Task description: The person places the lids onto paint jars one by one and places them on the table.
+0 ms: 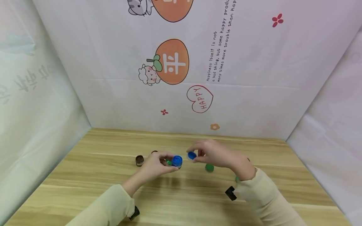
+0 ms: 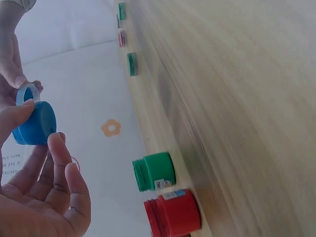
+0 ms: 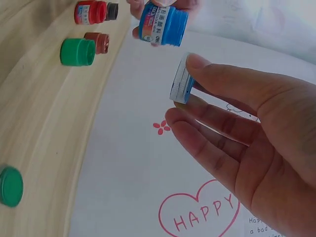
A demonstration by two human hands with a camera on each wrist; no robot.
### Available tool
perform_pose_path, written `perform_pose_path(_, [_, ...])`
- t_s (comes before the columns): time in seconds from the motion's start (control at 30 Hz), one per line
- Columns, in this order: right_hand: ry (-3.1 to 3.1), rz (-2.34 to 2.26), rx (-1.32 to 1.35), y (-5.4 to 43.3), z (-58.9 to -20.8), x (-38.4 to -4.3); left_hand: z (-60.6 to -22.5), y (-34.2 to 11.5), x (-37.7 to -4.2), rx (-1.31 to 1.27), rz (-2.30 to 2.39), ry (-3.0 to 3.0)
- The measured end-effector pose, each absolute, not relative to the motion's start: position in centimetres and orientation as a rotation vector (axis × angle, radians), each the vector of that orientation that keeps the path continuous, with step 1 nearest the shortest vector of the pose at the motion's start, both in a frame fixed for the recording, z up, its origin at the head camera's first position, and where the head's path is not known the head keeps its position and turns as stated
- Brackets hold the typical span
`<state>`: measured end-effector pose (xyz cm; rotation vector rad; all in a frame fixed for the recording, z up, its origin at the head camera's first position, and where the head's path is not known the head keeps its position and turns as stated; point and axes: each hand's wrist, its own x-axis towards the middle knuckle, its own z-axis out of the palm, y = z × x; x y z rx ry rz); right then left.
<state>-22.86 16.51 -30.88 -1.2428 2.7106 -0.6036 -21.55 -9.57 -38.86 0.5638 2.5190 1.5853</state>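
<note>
Head view: left hand (image 1: 155, 164) obscures most of a green jar (image 1: 168, 162); right sleeve (image 1: 260, 191) partly covers a green lid (image 1: 236, 179). Left wrist view: sliver (image 2: 185, 235) behind red jar (image 2: 177, 215), cropped by lower edge, unidentifiable.

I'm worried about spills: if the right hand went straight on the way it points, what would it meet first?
Probably the open blue jar held by the left hand, with the blue lid in the right hand leading; exact depth is unclear.

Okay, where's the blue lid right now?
In the head view, the blue lid is pinched in the person's right hand, just to the right of the open blue jar held by the left hand.
</note>
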Motion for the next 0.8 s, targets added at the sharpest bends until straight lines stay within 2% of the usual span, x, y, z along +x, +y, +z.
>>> perform_pose_path(0.8, [2.573, -0.611, -1.425, 14.6, -31.6, -23.5, -39.8, -8.6, -21.5, 0.639, 1.595, 2.453])
